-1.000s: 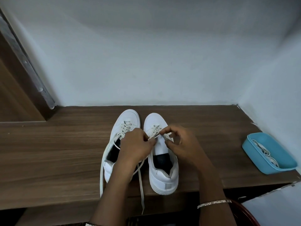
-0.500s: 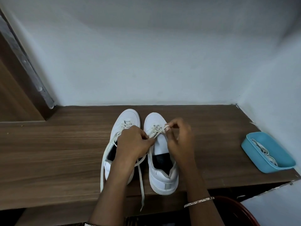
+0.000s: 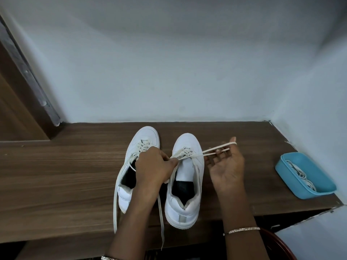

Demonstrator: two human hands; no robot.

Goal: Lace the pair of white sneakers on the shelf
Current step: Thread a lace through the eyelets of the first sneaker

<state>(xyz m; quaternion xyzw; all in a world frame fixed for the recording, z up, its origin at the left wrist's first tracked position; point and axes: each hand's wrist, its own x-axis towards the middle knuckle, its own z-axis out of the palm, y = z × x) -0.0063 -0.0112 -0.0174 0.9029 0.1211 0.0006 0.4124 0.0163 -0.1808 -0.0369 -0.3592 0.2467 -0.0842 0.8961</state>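
Two sneakers: white, side by side on the brown wood shelf (image 3: 75, 175) at the centre of my view, toes toward 12 o'clock and heels near the front edge. The left sneaker (image 3: 145, 135) sits at 9 o'clock of the right sneaker (image 3: 187, 171). They are close, but I cannot tell whether they touch.
Lace: the right sneaker's lace (image 3: 219, 147) crosses the eyelets nearest the toe, then runs taut as two strands toward 2 o'clock.
Left hand: I see the left hand (image 3: 154, 166) over the gap between the shoes, fingers curled, pinching that lace right at the eyelets.
Right hand: the right hand (image 3: 227, 166) is at 3 o'clock of the right sneaker, palm up, fingers spread and nearly straight, gripping nothing. The two strands lie across its fingertips.
Loose ends: the loose lace ends (image 3: 115, 203) trail toward 6 o'clock and hang over the shelf's front edge.
Tray: a blue tray (image 3: 289, 166) sits far out at 3 o'clock, near the side wall (image 3: 319, 109), and holds spare laces (image 3: 300, 175).
Wrist: a thin bracelet (image 3: 242, 229) circles the right wrist.
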